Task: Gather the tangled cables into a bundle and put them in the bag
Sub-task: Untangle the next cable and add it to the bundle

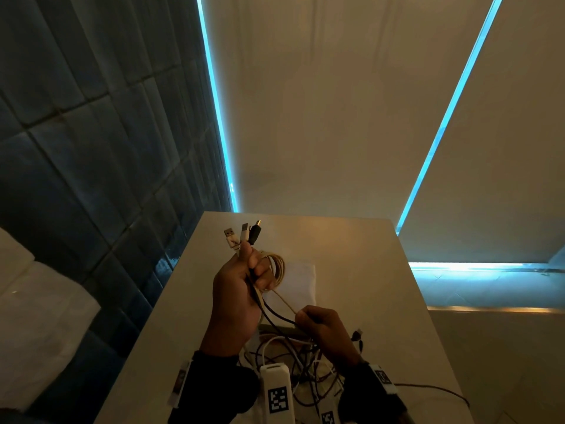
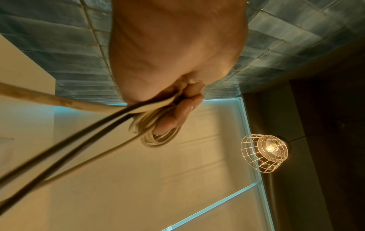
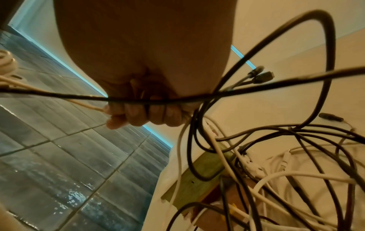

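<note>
While the left hand point(image 1: 241, 289) grips coiled cables point(image 1: 275, 266), plugs pointing to twelve o'clock, the right hand point(image 1: 324, 328) at four o'clock clasps their trailing strands.

Room is reading dim and warm; cyan light strips point(image 1: 214, 99) are glowing and a caged bulb point(image 2: 269, 148) is glaring. Near cables point(image 2: 59, 150) are blurring; straight lines are bending at frame edges.
</note>
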{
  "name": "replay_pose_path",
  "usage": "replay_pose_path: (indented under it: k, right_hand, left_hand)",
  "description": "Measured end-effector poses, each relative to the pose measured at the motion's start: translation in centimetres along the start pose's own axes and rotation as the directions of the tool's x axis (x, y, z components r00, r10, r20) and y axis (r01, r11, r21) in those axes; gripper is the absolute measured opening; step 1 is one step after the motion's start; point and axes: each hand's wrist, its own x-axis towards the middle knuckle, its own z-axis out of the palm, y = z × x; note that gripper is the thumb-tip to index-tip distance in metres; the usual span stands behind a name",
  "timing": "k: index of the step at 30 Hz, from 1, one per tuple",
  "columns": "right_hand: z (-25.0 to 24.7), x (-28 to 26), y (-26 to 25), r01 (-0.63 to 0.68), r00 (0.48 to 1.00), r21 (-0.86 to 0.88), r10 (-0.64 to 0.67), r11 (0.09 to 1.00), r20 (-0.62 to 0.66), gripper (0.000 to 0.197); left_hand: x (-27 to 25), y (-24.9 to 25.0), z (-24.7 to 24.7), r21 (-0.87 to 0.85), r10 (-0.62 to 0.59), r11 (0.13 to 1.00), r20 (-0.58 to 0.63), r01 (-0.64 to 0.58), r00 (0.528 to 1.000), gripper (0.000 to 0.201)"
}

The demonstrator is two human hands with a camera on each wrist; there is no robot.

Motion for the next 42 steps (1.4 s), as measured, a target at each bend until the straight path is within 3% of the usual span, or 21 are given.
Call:
replay_pose_path:
  k: [11,16,21,25,29,32,37,42]
  right_hand:
    - [0.0,-0.4,4.6,-0.078,0.997,-0.09,0.078,0.993,-0.003,0.037]
    - [-0.3,-0.2,4.7,-0.129,0.98,-0.155,0.101,0.98,-0.173,0.033]
    - [-0.2,0.1,-1.1,-0.032,0.949,-0.015,0.025,0.999,-0.314,0.02]
    - [0.5,-0.6,-6.1,0.172,0.959,0.192,-0.119,0.966,-0.256,0.016]
    - [1.1,-1.2,-9.1,0.298,0.949,0.225,-0.263,0.928,-0.173,0.022]
    - [1.3,-1.4,-9.8,0.302,0.953,0.224,-0.294,0.927,-0.068,0.021]
    - [1.1,-1.5,-8.7,0.236,0.967,0.197,-0.251,0.952,0.051,0.021]
    - [0.7,-0.8,-6.0,0.13,0.988,0.12,-0.139,0.984,0.072,0.028]
  left_hand:
    - [-0.2,0.9,-0.6,0.015,0.045,0.999,0.008,-0.046,0.999,0.045]
    - [0.1,0.4,-0.8,0.101,0.038,0.994,-0.029,-0.035,0.999,0.04]
    - [0.2,0.0,-0.9,0.206,0.001,0.978,-0.08,0.015,0.997,0.041]
    - [0.1,-0.7,-0.9,0.246,-0.032,0.967,-0.145,0.067,0.989,0.041]
    - [-0.1,-1.2,-0.8,0.324,-0.059,0.939,-0.177,0.115,0.982,0.044]
    - [-0.3,-1.2,-0.6,0.299,-0.085,0.947,-0.136,0.122,0.987,0.043]
    - [-0.4,-0.5,-0.3,-0.009,-0.064,0.998,-0.034,0.063,0.997,0.035]
    - [-0.5,-0.1,0.1,-0.024,0.018,1.0,-0.015,-0.019,1.0,0.039]
